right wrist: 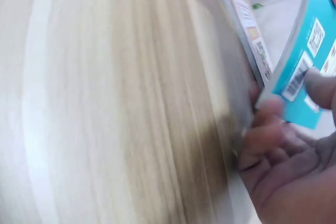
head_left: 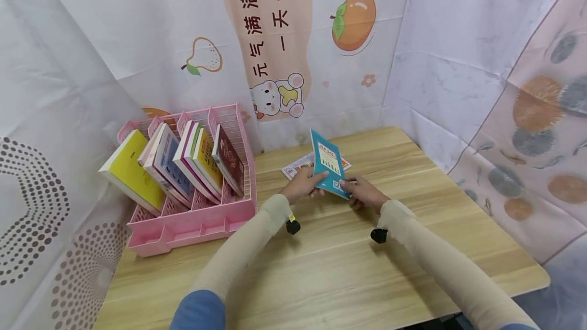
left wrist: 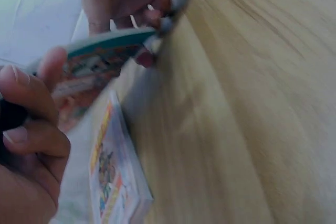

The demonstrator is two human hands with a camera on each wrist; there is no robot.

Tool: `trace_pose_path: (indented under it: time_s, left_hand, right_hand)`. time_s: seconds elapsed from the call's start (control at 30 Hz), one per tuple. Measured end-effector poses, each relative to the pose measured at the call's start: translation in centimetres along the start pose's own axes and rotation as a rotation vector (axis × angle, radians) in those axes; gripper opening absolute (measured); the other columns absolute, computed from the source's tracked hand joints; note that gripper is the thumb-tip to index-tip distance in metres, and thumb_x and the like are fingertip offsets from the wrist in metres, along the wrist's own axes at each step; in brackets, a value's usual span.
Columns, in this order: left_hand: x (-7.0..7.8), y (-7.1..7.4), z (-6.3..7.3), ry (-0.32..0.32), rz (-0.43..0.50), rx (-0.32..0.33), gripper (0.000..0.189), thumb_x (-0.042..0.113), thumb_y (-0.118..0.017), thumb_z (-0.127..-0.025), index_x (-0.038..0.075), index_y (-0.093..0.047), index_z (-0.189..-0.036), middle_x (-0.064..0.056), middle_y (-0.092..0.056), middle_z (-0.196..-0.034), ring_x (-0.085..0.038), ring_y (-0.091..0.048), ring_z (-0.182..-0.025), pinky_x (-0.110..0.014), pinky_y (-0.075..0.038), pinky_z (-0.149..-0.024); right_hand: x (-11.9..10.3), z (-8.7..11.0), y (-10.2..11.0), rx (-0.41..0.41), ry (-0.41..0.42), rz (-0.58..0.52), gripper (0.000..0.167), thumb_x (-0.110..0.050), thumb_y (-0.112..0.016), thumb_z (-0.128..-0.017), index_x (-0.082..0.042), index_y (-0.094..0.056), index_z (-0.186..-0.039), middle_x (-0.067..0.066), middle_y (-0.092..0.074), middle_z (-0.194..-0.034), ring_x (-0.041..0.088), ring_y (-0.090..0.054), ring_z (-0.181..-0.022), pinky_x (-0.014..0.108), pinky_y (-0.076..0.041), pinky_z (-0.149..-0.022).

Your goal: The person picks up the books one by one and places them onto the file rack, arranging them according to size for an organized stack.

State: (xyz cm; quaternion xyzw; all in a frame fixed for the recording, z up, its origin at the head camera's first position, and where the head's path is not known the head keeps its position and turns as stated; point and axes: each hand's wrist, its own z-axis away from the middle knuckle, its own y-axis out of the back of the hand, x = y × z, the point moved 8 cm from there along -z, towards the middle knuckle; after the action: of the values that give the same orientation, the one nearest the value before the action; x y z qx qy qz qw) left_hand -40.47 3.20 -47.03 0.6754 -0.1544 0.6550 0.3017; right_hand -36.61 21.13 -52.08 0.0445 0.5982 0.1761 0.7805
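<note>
A thin teal book [head_left: 327, 163] is held tilted above the table, its barcoded cover facing up in the head view. My left hand [head_left: 302, 186] grips its left edge, thumb on the cover. At the lower right corner my right hand [head_left: 362, 192] pinches it between thumb and fingers; the right wrist view shows that thumb beside the barcode [right wrist: 297, 76]. The underside of the teal book [left wrist: 97, 66] is colourfully printed in the left wrist view. Beneath it, another book with a colourful cover [head_left: 297, 165] lies on the table, partly hidden by the teal book and my left hand.
A pink book rack [head_left: 192, 224] stands on the left of the wooden table [head_left: 293, 279]. Several books lean in its slots, among them a yellow book [head_left: 137, 167] and a dark red book [head_left: 229, 159]. A printed curtain [head_left: 348, 80] hangs behind the table.
</note>
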Motion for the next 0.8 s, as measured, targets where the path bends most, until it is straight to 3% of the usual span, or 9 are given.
trace_pose_path:
  time_s: [0.07,0.17,0.37,0.47,0.6,0.8]
  left_hand:
    - [-0.2,0.1,0.1,-0.024,0.009,-0.002,0.036,0.036,-0.055,-0.108,0.010,-0.070,-0.128,-0.026,-0.072,-0.086,-0.020,-0.048,-0.049,-0.034,-0.038,-0.047]
    - [-0.7,0.3,0.4,-0.003,0.036,-0.012,0.034,0.036,-0.057,-0.107,0.012,-0.072,-0.126,-0.031,-0.070,-0.087,-0.019,-0.043,-0.046,-0.036,-0.033,-0.046]
    - [-2.5,0.1,0.8,0.128,0.152,-0.093,0.030,0.031,-0.062,-0.104,0.011,-0.073,-0.124,-0.009,-0.068,-0.062,-0.012,-0.024,-0.037,-0.037,-0.016,-0.047]
    - [-2.6,-0.3,1.2,0.143,0.171,-0.116,0.030,0.029,-0.059,-0.106,0.011,-0.071,-0.128,-0.008,-0.067,-0.062,-0.010,-0.023,-0.036,-0.035,-0.015,-0.046]
    - [-1.6,-0.7,1.5,0.077,0.092,-0.119,0.032,0.028,-0.053,-0.109,0.009,-0.069,-0.130,-0.009,-0.067,-0.063,-0.009,-0.026,-0.036,-0.030,-0.020,-0.041]
    - [0.0,-0.8,1.5,-0.057,-0.151,-0.036,0.039,0.038,-0.049,-0.110,0.008,-0.075,-0.111,-0.010,-0.066,-0.063,-0.009,-0.031,-0.042,-0.026,-0.024,-0.043]
  right_hand:
    - [0.1,0.0,0.4,0.007,0.017,-0.046,0.057,-0.039,-0.049,-0.110,0.006,-0.043,-0.144,0.007,-0.054,-0.080,0.014,-0.047,-0.062,0.026,-0.041,-0.055]
    - [0.2,0.2,1.1,0.025,0.051,-0.168,0.043,-0.027,-0.045,-0.112,0.009,-0.045,-0.135,0.003,-0.051,-0.072,0.009,-0.041,-0.057,0.023,-0.034,-0.051]
    - [0.1,0.4,1.6,0.024,0.105,-0.309,0.025,-0.019,-0.043,-0.112,0.002,-0.041,-0.126,0.000,-0.054,-0.077,0.008,-0.042,-0.060,0.022,-0.034,-0.053]
    - [0.1,0.5,1.6,0.017,0.130,-0.329,0.020,-0.018,-0.044,-0.112,-0.002,-0.041,-0.123,-0.001,-0.056,-0.079,0.008,-0.043,-0.060,0.021,-0.035,-0.052]
    - [0.1,0.6,1.9,0.047,0.134,-0.293,0.025,-0.019,-0.048,-0.111,0.000,-0.043,-0.127,0.000,-0.058,-0.080,0.008,-0.045,-0.061,0.021,-0.038,-0.053]
    - [0.2,0.8,2.2,0.104,0.096,-0.145,0.042,-0.030,-0.053,-0.109,0.001,-0.049,-0.137,0.004,-0.055,-0.078,0.012,-0.048,-0.064,0.023,-0.043,-0.055]
